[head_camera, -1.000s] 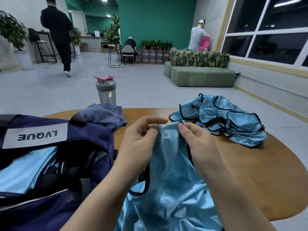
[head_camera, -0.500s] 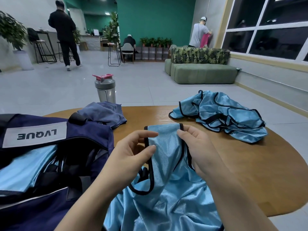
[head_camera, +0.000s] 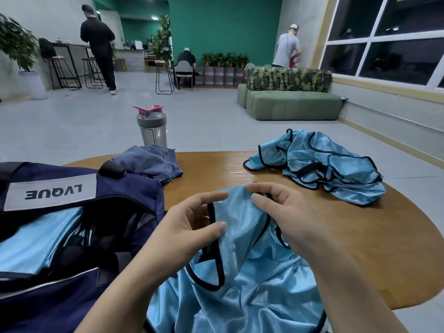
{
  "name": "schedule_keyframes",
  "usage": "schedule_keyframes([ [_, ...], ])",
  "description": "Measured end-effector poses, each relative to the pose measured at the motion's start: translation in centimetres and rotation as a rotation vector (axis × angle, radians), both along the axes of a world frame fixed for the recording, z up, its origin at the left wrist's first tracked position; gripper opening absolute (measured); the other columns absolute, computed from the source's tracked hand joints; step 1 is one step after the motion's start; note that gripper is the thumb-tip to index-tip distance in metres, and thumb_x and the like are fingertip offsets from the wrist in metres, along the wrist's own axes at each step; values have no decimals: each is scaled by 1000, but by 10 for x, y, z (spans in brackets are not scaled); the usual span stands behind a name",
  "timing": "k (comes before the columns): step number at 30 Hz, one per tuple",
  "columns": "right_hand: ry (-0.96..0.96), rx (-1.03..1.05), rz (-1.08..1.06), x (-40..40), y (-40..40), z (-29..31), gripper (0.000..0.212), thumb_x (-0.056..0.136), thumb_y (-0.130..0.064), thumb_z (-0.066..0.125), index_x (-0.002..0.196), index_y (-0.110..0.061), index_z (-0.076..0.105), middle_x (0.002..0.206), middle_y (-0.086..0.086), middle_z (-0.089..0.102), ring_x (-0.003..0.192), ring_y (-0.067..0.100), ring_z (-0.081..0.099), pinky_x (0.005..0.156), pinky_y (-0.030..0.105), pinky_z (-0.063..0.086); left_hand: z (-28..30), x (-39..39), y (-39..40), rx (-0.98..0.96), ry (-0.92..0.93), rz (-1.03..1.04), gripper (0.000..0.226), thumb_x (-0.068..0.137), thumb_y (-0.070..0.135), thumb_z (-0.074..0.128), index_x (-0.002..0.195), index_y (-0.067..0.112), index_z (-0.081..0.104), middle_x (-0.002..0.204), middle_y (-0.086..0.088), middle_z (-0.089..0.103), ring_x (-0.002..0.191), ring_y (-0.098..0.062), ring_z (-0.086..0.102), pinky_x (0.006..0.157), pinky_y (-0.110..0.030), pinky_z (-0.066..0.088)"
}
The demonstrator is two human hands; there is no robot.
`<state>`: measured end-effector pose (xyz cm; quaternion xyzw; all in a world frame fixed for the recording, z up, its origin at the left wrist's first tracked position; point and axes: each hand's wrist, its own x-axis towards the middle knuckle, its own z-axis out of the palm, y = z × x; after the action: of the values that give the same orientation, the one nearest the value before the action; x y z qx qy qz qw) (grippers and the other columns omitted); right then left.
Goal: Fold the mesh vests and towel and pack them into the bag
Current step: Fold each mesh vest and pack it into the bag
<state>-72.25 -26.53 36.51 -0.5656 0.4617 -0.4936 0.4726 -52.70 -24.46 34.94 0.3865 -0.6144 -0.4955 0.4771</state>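
Mesh vest (head_camera: pixel 242 239), shoulder strap pinched by left hand (head_camera: pixel 185 234), right hand (head_camera: pixel 288 219)

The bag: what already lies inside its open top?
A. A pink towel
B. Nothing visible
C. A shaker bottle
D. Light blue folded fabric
D: light blue folded fabric shows inside the open navy bag, while the shaker bottle stands on the table behind it.

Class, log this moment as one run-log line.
step: folding vest | left hand: pinching vest | right hand: gripping vest | bag: open
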Motion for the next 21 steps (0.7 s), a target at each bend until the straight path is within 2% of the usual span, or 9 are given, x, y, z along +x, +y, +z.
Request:
schedule_keyframes([
  [2, 16, -3, 48, -3, 2, 1, 24, 87, -4, 63, 99, -23, 70, 98, 4, 73, 96, 23, 68, 88, 39, 54, -1, 0, 0, 3, -16, 1, 39, 70, 17, 70, 105, 36, 69, 98, -19, 70, 90, -31, 67, 86, -48, 54],
  [4, 19, -15, 68, -4, 3, 2, 31, 85, 1, 64, 104, -23, 67, 95, 0, 73, 92, 18, 67, 87, 36, 55, -3, 0, -2, 14, -21, 16, 41, 69, 14, 68, 106, 32, 68, 93, -18, 71, 85, -28, 66, 82, -44, 56],
  [7, 21, -3, 103, -5, 5, 1, 43, 84, 6, 63, 112, -27, 63, 96, -2, 72, 92, 15, 68, 88, 38, 55, -7, 2, -3, 57, -17, -57, 64, 69, 7, 63, 123, 41, 56, 96, -22, 67, 84, -27, 58, 78, -42, 48],
  [10, 51, -2, 122, -5, 6, -1, 51, 82, 10, 61, 113, -31, 64, 105, 3, 69, 99, 22, 66, 91, 46, 53, -13, 2, -2, 46, -63, -102, 85, 66, 10, 61, 131, 60, 38, 105, -8, 51, 93, -24, 48, 77, -44, 39],
  [13, 78, -35, 129, -5, 6, -3, 58, 82, 12, 60, 117, -33, 61, 109, -4, 69, 101, 14, 65, 92, 38, 54, -12, 1, 0, 20, -60, -108, 93, 68, 6, 59, 134, 64, 28, 106, -5, 45, 90, -22, 44, 73, -42, 36],
  [15, 66, -91, 94, -5, 7, 1, 62, 83, 13, 57, 121, -36, 57, 108, -11, 69, 100, 8, 65, 91, 32, 54, -3, -1, -2, -20, -29, -134, 91, 72, 4, 57, 136, 61, 27, 112, -6, 58, 87, -26, 53, 73, -43, 41],
  [17, 34, -171, 32, -4, 6, 8, 64, 86, 12, 55, 124, -39, 54, 107, -11, 69, 101, 15, 65, 92, 40, 53, 10, -2, -11, -103, -40, -97, 85, 72, 10, 62, 138, 54, 32, 130, 6, 59, 109, -20, 61, 90, -45, 50],
  [19, 16, -272, -36, -3, 3, 17, 63, 88, 7, 57, 127, -43, 51, 110, -1, 68, 103, 30, 62, 93, 53, 50, 28, -4, -21, -214, -78, -62, 76, 72, 23, 66, 138, 51, 38, 145, 9, 44, 133, -16, 44, 106, -52, 39],
  [21, -4, -381, -60, 0, 2, 24, 57, 88, -7, 62, 130, -44, 49, 119, -7, 66, 108, 25, 62, 96, 50, 50, 45, -5, -26, -275, -40, -56, 69, 74, 27, 68, 136, 49, 43, 151, 4, 37, 140, -17, 33, 111, -50, 32],
])
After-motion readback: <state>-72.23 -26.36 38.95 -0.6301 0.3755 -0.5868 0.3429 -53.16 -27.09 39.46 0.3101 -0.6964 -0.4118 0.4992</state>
